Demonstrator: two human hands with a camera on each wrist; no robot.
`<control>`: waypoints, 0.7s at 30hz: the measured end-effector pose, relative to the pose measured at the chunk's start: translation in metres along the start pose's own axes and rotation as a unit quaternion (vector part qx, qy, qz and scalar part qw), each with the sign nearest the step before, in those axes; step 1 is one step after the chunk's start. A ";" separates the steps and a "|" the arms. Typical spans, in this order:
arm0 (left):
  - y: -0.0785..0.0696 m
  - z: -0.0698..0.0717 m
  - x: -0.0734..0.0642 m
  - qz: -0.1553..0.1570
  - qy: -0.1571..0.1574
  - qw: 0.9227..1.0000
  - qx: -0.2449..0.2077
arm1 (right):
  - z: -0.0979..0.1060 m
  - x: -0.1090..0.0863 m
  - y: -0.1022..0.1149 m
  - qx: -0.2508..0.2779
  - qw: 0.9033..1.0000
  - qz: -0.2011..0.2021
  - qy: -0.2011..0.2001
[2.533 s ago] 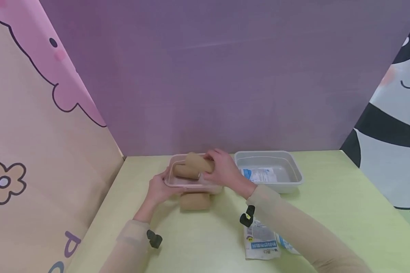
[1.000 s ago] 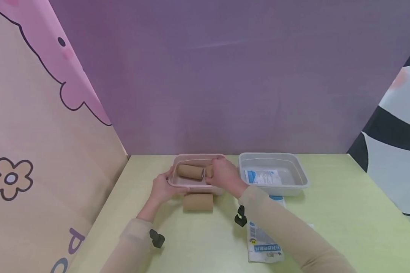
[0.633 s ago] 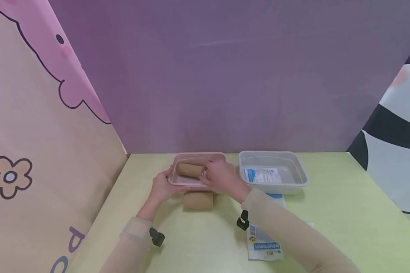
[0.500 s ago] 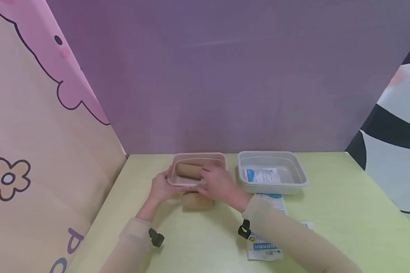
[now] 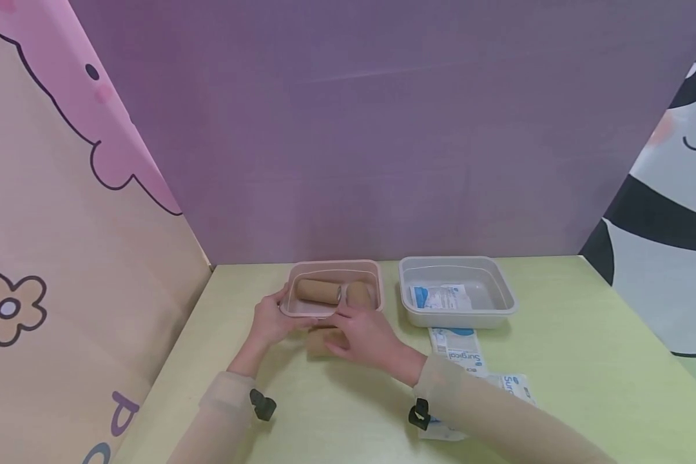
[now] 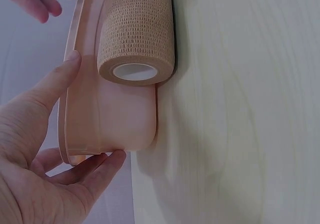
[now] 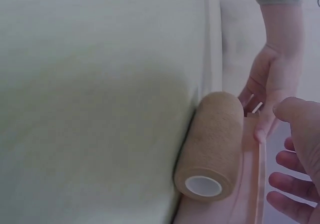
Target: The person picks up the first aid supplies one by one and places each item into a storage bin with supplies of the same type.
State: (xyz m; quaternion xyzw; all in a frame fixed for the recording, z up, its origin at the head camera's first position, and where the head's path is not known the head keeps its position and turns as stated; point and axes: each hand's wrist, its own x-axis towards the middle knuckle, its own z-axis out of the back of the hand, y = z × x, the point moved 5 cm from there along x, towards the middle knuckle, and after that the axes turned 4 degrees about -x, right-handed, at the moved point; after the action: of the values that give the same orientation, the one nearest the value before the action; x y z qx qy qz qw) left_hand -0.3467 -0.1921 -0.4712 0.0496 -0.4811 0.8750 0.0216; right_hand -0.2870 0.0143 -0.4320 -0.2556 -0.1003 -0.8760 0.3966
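Observation:
My left hand (image 5: 269, 319) holds the left front corner of a pink plastic box (image 5: 336, 263), thumb along the near rim and fingers round the side. Inside the box lie two tan self-adhesive bandage rolls (image 5: 318, 291). A third bandage roll (image 5: 318, 343) lies on the table against the box's front wall; its white core shows in the left wrist view. Over that roll is my right hand (image 5: 365, 335), partly covering it in the head view. In the right wrist view, the right hand's fingers (image 7: 290, 186) are spread beside the roll (image 7: 212, 139), apart from it.
To the right stands a white plastic box (image 5: 458, 319) with a blue-and-white packet (image 5: 441, 297) inside. Several surgical dressing packets (image 5: 458, 348) lie in front of it, partly under the right sleeve. A purple wall (image 5: 348, 161) closes off the table's back.
My right hand has set a second bandage roll into the pink box, let it go, and come back toward the roll in front. The left hand still holds the box corner.

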 end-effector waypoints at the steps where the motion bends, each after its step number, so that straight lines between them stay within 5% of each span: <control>1: 0.000 0.000 0.000 -0.002 0.000 1.000 0.000 | -0.001 -0.001 0.001 -0.002 1.000 0.002 0.002; 21: 0.002 0.000 0.002 -0.011 0.001 1.000 0.004 | -0.026 -0.015 0.003 -0.063 0.997 -0.005 0.054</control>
State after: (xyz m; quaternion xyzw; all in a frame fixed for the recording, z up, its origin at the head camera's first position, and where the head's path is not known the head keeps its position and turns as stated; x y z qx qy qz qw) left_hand -0.3490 -0.1927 -0.4725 0.0543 -0.4768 0.8768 0.0309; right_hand -0.2855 0.0120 -0.4621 -0.2323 -0.0245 -0.8951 0.3796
